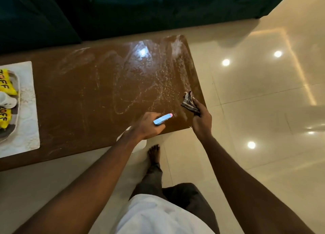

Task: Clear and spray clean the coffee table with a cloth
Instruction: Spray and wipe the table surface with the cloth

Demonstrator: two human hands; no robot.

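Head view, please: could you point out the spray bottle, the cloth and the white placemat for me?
spray bottle (161, 119): head view, on its blue spray head.
cloth (189, 102): head view, on the bunched striped fabric.
white placemat (29, 137): head view, on a bare part near its front right corner.

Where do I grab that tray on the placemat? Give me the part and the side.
Take the tray by its raised rim at the long edge facing the sprayed tabletop, fingers under, thumb on top. Packets and a cup fill its middle, so the rim is the free part; keep it level.
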